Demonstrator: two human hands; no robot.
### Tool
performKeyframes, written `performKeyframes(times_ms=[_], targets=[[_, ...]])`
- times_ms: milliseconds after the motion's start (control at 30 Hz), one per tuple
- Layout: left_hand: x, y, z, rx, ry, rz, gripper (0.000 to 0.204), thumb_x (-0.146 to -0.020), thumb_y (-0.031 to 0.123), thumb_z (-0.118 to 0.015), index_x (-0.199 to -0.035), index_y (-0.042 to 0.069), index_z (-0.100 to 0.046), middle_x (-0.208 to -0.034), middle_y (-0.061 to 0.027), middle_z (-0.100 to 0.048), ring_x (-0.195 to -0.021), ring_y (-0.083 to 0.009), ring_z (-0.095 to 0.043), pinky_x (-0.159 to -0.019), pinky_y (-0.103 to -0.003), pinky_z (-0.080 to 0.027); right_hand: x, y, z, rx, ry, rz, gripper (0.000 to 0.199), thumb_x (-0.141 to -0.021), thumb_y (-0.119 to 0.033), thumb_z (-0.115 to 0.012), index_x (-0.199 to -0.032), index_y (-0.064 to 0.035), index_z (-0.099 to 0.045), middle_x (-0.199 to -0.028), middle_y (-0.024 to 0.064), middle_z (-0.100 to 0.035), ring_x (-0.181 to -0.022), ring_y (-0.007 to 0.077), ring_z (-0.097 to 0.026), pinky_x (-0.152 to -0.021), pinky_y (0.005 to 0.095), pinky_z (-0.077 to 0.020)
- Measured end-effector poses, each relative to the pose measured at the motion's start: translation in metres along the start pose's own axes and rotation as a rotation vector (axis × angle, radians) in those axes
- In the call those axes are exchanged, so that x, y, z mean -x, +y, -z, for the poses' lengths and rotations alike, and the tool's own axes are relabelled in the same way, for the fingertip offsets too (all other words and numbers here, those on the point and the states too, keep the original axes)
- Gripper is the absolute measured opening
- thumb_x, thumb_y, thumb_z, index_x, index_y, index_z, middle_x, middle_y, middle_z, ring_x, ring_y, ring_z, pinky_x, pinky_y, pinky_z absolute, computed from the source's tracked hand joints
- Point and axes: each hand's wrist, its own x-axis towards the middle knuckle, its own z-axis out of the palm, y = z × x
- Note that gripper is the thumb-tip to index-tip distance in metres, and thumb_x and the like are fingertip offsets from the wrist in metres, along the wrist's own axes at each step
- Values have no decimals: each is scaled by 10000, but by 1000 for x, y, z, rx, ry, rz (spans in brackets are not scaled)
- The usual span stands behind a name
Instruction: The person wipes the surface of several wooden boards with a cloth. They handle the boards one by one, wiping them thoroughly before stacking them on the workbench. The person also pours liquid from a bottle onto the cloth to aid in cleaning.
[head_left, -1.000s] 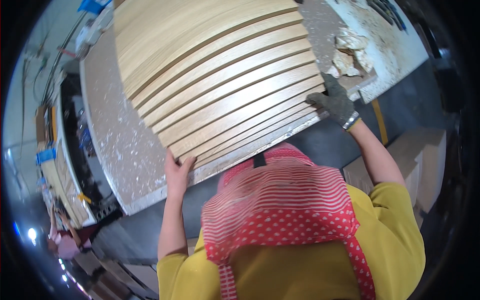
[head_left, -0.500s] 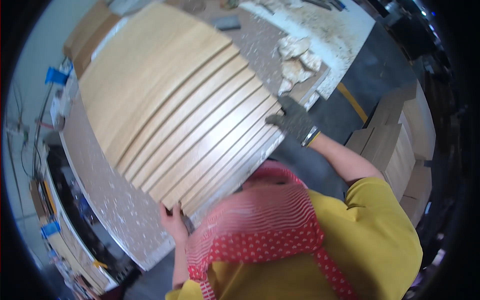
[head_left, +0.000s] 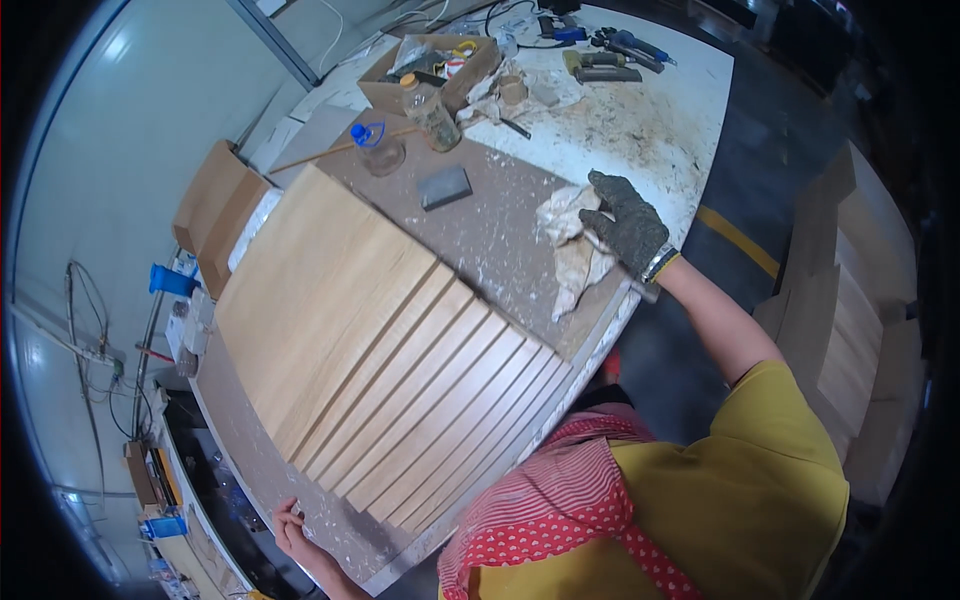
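A stack of pale wood boards [head_left: 335,305] lies on the worktable, fanned so that the edges of several boards step toward me. My right hand [head_left: 632,222], in a dark grey work glove, is at a crumpled, stained white rag [head_left: 575,262]. Its thumb and fingers are apart; whether they touch the cloth I cannot tell. My bare left hand [head_left: 295,530] is off the boards, near the table's left edge beside the lower corner of the stack. Its fingers are loosely bent and hold nothing.
Behind the stack are a grey block [head_left: 444,187], a blue-capped bottle [head_left: 378,152], an orange-capped bottle [head_left: 430,112] and an open cardboard box [head_left: 385,70] of supplies. Hand tools [head_left: 630,50] lie at the far right. More boards [head_left: 845,330] stand on the right beyond the table.
Both hands have let go of the board stack. My right hand has moved away over the rag, and my left has drawn back leftward. The view has shifted, showing more of the far table.
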Motion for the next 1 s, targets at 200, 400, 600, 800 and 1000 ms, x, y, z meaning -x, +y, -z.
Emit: performKeyframes(times_ms=[200, 400, 600, 800, 1000], targets=[[-44, 150, -123, -221, -66, -67, 220, -964, 162, -473, -1054, 22, -617, -916, -30, -560, -806, -96, -464, -748, -235, -395, -65, 56, 5, 208, -802, 240, 670, -905, -596, -427, -1401, -146, -413, -1420, 167, -418, -1291, 325, -420, -1084, 388, -313], [-85, 212, -219, -421, -239, -313, 410, -897, 125, -591, -1296, 81, -505, -1346, -130, -511, -1262, -282, -468, -1020, -373, -385, -134, 51, 50, -60, -590, 117, 690, -855, -395, -618, -1406, -56, -378, -1426, 182, -406, -1274, 343, -435, -1076, 404, -327], [-113, 130, -190, -793, -127, -344, 438, -911, 249, -560, -1304, 71, -488, -1347, -211, -471, -1228, -400, -440, -1025, -426, -369, -64, 84, -29, 162, -613, 808, 687, -792, -346, -689, -1375, -87, -435, -1412, 131, -432, -1303, 322, -383, -1106, 453, -248], [-118, 17, -118, -826, 1, -177, 447, -934, 330, -509, -1308, 86, -499, -1341, -207, -476, -1195, -393, -468, -1010, -429, -383, -94, 76, -31, -123, -383, 561, 472, -825, -221, -697, -1224, -17, -549, -1180, 192, -574, -1096, 351, -547, -969, 423, -421], [-111, 14, -88, -853, -108, -277, 399, -922, 336, -526, -1274, 150, -550, -1267, -152, -537, -1125, -358, -510, -958, -415, -409, -39, -180, -67, -540, -337, 1040, 495, -824, -260, -639, -1254, -37, -538, -1215, 189, -569, -1136, 350, -540, -1008, 427, -388]])
